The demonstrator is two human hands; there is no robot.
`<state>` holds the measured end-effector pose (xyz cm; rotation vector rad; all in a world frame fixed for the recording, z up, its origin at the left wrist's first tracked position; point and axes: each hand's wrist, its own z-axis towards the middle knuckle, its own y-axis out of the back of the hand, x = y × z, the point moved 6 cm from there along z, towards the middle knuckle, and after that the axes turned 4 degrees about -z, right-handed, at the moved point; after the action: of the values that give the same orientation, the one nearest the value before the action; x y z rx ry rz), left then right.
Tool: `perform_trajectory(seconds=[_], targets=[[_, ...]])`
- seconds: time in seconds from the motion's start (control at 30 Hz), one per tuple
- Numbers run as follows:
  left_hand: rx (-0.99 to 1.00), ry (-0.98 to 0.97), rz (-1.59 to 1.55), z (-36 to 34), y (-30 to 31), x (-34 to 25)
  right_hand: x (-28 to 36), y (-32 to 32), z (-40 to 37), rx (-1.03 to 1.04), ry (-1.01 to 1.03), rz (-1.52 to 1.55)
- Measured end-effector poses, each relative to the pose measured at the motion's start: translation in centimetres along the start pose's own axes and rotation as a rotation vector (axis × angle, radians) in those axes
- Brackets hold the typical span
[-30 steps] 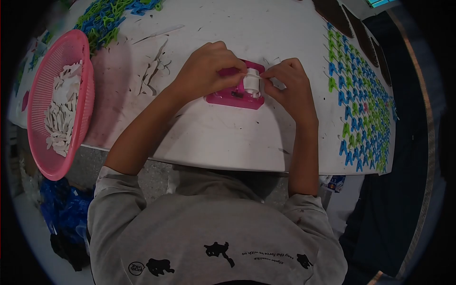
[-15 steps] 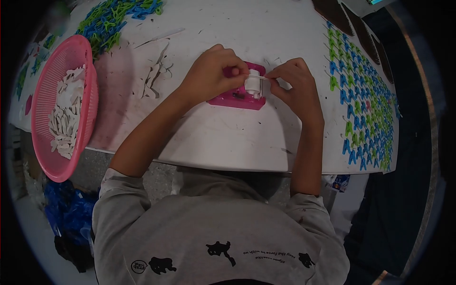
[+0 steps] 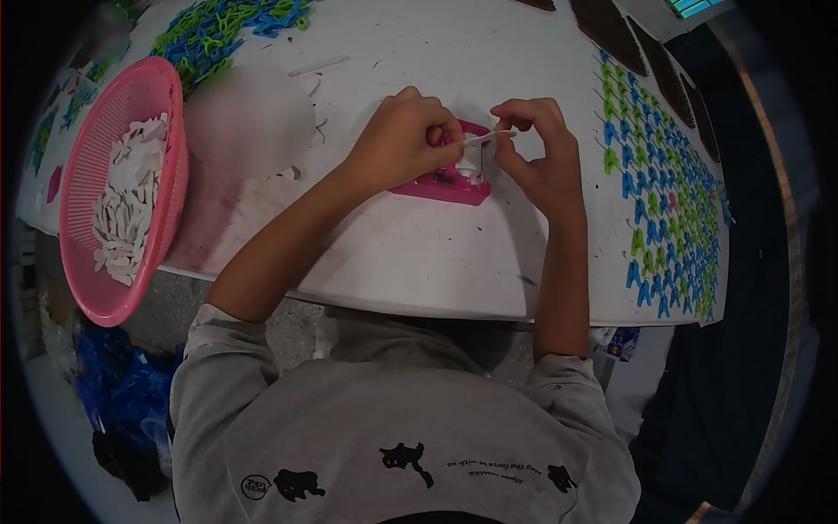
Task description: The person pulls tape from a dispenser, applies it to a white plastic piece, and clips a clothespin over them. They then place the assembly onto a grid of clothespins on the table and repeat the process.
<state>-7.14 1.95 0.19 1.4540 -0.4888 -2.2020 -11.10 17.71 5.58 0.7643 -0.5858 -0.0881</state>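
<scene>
White strip [image 3: 481, 140] tilted up, L hand [image 3: 408, 138] pinching, R hand [image 3: 543, 147] pinching end

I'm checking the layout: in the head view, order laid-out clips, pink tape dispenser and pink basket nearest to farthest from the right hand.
1. Pink tape dispenser: just left of the right hand.
2. Laid-out clips: on the right.
3. Pink basket: at far left.

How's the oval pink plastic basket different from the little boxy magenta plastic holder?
The oval pink plastic basket looks bigger than the boxy magenta plastic holder. The basket is paler; the holder is deeper pink. The basket holds many white pieces; the holder, one white roll. Both hold something white.
</scene>
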Motion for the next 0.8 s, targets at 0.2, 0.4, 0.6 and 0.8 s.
perform_trajectory(seconds=[0.2, 0.4, 0.6, 0.8], targets=[[-0.02, 0.017, -0.031, 0.0, 0.1, 0.3, 1.0, -1.5, 0.2, -0.069, 0.043, 0.073], [-0.055, -0.03, 0.005, 0.1, -0.1, 0.5, 1.5, -2.7, 0.0, -0.068, 0.079, 0.095], [-0.125, -0.076, -0.121, -0.1, 1.5, -0.4, 3.4, -1.6, 0.8, -0.038, 0.169, -0.046], [-0.281, -0.194, -0.282, -0.4, 4.0, -1.4, 5.8, -1.1, 4.3, -0.001, 0.188, 0.012]])
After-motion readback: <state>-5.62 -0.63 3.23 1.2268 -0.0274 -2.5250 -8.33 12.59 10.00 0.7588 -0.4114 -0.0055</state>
